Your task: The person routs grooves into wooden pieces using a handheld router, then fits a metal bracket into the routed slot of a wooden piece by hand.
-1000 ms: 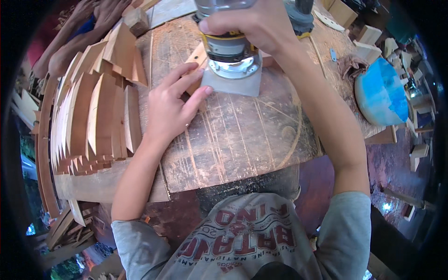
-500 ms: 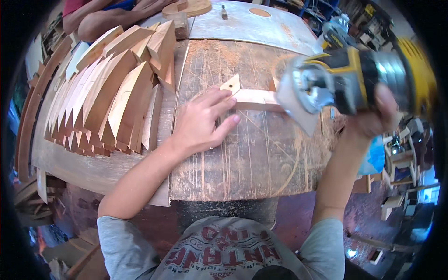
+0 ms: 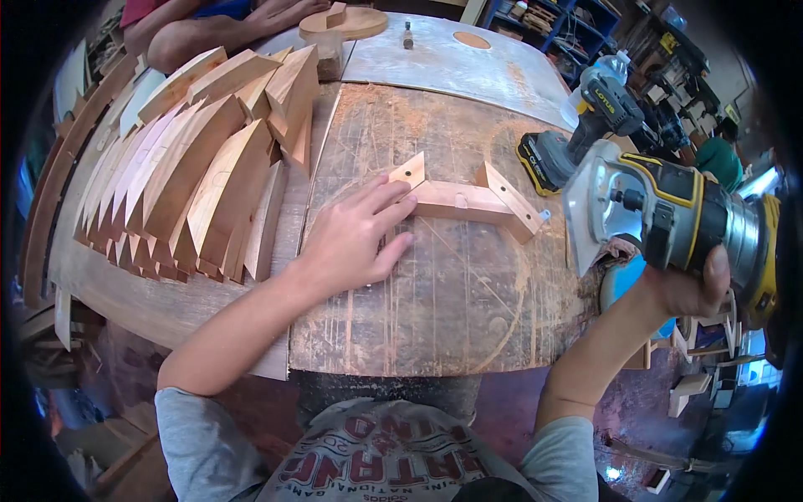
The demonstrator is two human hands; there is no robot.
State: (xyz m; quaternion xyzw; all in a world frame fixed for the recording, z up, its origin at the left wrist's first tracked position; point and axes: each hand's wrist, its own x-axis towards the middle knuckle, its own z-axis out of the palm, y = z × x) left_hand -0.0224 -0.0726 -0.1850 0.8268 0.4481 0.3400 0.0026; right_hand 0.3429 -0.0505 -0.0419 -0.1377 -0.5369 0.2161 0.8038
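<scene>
A wooden jig (image 3: 468,202) lies on the workbench: a bar with slanted end blocks, each drilled with dark holes. Resting against its left end block are the stretched fingers of my left hand (image 3: 351,234); the thumb stands apart and nothing is gripped. In the air beyond the bench's right side, my right hand (image 3: 698,284) is wrapped around a yellow and black trim router (image 3: 669,205). The router is tilted on its side, its clear base plate facing left toward the jig. Part of the right hand is hidden by the tool.
Many curved wooden pieces (image 3: 196,180) are stacked at left. A cordless drill (image 3: 585,125) stands upright at the bench's far right, by a clear bottle (image 3: 615,65). A round board (image 3: 360,25) lies at the back. Behind the stack, another person's bare leg (image 3: 196,42) shows.
My right hand has carried the router right and down, away from the jig, uncovering its right end block and the drill. My left hand stays against the left end block.
</scene>
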